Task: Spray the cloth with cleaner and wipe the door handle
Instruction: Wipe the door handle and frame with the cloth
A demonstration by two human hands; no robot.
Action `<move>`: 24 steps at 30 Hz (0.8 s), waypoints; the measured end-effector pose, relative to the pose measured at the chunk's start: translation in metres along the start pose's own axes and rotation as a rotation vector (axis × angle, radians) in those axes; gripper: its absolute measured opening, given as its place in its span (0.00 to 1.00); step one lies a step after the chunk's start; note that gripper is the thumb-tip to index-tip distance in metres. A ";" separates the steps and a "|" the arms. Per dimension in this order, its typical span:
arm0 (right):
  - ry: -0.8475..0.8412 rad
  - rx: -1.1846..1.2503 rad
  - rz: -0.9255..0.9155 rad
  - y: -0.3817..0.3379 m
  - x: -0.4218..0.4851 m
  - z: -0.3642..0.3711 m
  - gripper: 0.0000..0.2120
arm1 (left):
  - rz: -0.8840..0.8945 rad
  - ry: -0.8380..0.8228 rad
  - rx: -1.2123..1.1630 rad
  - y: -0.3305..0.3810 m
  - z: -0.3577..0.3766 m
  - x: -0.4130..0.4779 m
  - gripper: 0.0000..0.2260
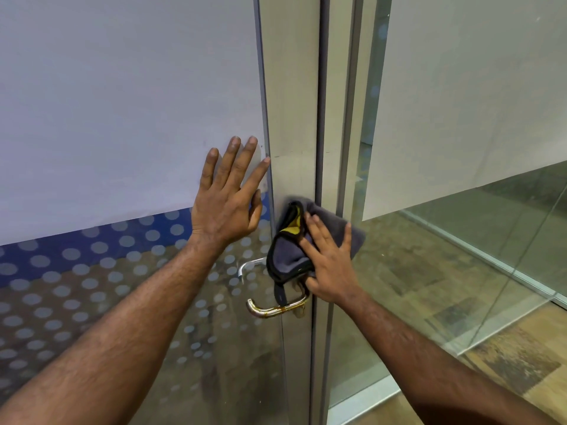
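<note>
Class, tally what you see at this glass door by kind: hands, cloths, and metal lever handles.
Bare hands: 2, the left hand and the right hand
Grey cloth with black edging: 1
Metal lever handles: 2, near and far
Total: 5

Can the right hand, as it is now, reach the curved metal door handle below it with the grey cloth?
Probably yes. The right hand presses the grey cloth with black edging on the door frame just above the curved metal door handle. Nothing lies between them, and the left hand rests flat on the glass, aside.

office/commercial interior | frosted dotted-film glass door (92,271) | grey aluminium door frame (291,102) | clear glass partition wall (491,240) | wood-look floor (521,363)
</note>
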State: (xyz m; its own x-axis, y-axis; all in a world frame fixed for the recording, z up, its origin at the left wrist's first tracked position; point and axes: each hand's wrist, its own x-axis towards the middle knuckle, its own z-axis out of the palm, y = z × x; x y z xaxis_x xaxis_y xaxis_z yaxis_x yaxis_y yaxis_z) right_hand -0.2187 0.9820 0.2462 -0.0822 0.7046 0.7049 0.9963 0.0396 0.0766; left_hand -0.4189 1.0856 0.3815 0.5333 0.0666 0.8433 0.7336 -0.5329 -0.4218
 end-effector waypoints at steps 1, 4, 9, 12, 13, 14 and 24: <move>0.002 0.023 0.035 0.002 0.000 -0.001 0.44 | 0.004 -0.003 0.006 0.000 0.001 -0.001 0.27; 0.049 0.173 0.110 -0.014 0.020 -0.008 0.46 | 0.028 -0.006 0.034 -0.002 0.003 -0.003 0.27; 0.028 0.164 0.090 -0.031 0.029 -0.005 0.44 | 0.040 -0.008 0.034 -0.002 0.004 -0.003 0.27; -0.055 0.056 -0.023 -0.015 0.007 -0.002 0.41 | 0.042 -0.016 0.040 -0.001 0.003 -0.003 0.27; -0.067 0.055 -0.003 -0.011 0.001 -0.002 0.40 | 0.045 -0.013 0.041 -0.001 0.004 -0.003 0.27; -0.069 0.075 0.035 -0.008 -0.002 -0.003 0.39 | 0.048 -0.008 0.042 -0.001 0.004 -0.003 0.26; -0.059 0.316 0.119 -0.029 0.010 -0.017 0.41 | 0.064 0.003 0.019 -0.003 0.003 -0.005 0.26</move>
State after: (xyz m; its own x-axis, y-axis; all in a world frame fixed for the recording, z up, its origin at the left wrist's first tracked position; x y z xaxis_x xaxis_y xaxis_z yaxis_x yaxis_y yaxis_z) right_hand -0.2490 0.9757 0.2633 0.0281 0.7567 0.6532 0.9583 0.1655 -0.2329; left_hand -0.4222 1.0894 0.3775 0.5783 0.0302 0.8153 0.7057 -0.5200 -0.4813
